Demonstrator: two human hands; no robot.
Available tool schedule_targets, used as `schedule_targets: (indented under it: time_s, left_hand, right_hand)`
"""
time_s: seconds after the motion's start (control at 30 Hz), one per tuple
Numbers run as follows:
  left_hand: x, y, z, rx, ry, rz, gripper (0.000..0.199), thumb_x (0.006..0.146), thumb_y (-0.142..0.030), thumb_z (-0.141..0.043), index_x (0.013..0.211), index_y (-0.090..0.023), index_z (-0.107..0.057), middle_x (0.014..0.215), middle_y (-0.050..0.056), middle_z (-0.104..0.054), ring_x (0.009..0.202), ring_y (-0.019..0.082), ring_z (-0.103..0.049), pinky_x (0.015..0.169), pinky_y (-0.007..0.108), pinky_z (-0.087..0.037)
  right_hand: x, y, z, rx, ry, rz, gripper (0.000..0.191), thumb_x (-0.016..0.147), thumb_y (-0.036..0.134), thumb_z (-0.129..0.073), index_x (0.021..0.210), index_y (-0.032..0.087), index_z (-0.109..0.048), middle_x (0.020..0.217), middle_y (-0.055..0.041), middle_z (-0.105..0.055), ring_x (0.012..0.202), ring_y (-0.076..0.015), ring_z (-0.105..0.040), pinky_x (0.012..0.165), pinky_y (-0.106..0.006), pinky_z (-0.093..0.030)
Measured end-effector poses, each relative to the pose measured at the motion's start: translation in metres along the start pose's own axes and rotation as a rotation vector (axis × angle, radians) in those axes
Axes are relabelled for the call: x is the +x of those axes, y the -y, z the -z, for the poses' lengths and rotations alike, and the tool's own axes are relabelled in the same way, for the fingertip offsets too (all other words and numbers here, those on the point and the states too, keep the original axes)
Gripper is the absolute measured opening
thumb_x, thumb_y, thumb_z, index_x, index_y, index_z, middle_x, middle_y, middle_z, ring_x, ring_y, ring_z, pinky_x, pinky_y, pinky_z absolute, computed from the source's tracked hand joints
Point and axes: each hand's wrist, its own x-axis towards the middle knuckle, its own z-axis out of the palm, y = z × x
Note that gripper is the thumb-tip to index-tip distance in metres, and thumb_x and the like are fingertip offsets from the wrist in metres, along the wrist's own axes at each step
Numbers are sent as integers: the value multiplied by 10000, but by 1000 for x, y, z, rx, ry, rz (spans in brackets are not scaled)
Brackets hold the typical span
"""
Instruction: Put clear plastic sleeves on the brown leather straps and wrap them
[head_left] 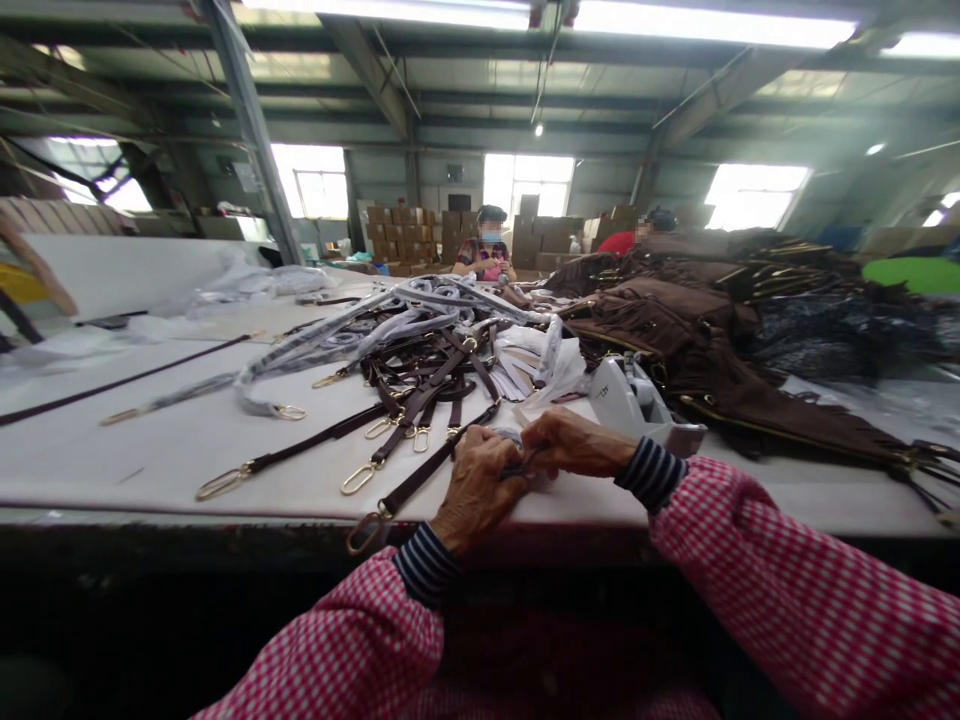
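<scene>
My left hand (484,485) and my right hand (566,440) meet at the table's front edge, fingers closed and pinched together. A small dark piece shows between the fingertips, mostly covered by them; its kind cannot be made out. Just left of my left hand lies a dark brown strap (424,480) with a gold clip (366,533) reaching past the table edge. More brown straps (319,438) with gold clips lie in a heap beyond. Clear plastic wrapping covers several grey-looking straps (259,385) behind them.
A white box-like holder (626,395) stands right of my hands, near white paper slips (521,360). Brown fringed bags (697,340) are piled on the right of the white table (165,455). Across it sits a co-worker (480,255); another person (619,243) is partly hidden by the bags.
</scene>
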Motion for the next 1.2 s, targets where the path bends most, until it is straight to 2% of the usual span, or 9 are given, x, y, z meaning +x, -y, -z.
schedule_targets:
  time_s: [0.1,0.27,0.47,0.63,0.73,0.8,0.93,1.07,1.2]
  left_hand:
    - [-1,0,-1,-15,-8,22,85,799,-199,-779,804,-201,-695,880,33,-630,996,252,-512,889,383,-426]
    - [1,4,-4,-27,-24,72,119,756,-177,-797,842,-182,-714,957,60,-604,1031,261,-525,898,391,-446]
    - [4,8,-5,-2,-17,55,129,749,-217,-813,822,-184,-712,927,47,-610,993,248,-542,918,393,-438]
    - [5,4,-1,67,49,11,91,822,-250,-755,901,-208,-737,929,50,-643,1005,264,-535,944,413,-414]
    - [5,1,1,158,98,-43,141,886,-274,-700,1009,-208,-717,1001,66,-662,1048,283,-519,982,438,-393]
    - [4,0,1,205,123,-70,168,910,-317,-684,1014,-186,-692,1064,86,-660,1077,292,-509,1004,446,-387]
    - [2,-4,0,244,148,-83,252,919,-398,-681,1036,-175,-674,1062,94,-658,1081,300,-504,1014,459,-377]
    - [0,-8,2,272,144,-67,168,949,-337,-639,1058,-215,-675,1030,70,-669,1084,296,-500,997,455,-358]
    - [-1,-9,5,227,132,-62,144,961,-326,-620,1038,-225,-687,954,49,-668,1036,287,-518,970,454,-362]
  right_hand:
    - [1,8,-1,-105,4,-3,57,759,144,-672,743,111,-716,636,-10,-673,545,-127,-630,515,-187,-441]
    - [2,22,-2,-284,-28,1,104,716,34,-662,720,105,-737,575,13,-627,500,-103,-585,503,-180,-379]
    - [1,24,3,-300,55,1,81,816,103,-675,785,104,-750,640,-17,-690,562,-137,-669,554,-188,-438]
    - [2,34,6,-545,83,86,147,835,68,-647,787,131,-772,682,-52,-730,616,-153,-649,557,-227,-359]
    - [0,35,5,-631,76,119,216,825,7,-608,826,145,-774,756,-59,-766,666,-154,-655,589,-234,-357]
    - [-3,32,4,-609,57,122,219,829,-3,-594,850,138,-761,762,-52,-767,649,-143,-647,600,-229,-366]
    - [-9,25,2,-581,18,145,196,868,12,-574,880,121,-737,801,-71,-763,683,-149,-655,641,-237,-387]
    - [-9,27,0,-657,43,129,203,868,10,-568,883,125,-735,833,-92,-759,751,-176,-669,678,-263,-391]
    - [-9,38,-3,-838,79,121,229,867,31,-579,954,153,-752,854,-103,-753,758,-196,-668,626,-292,-344]
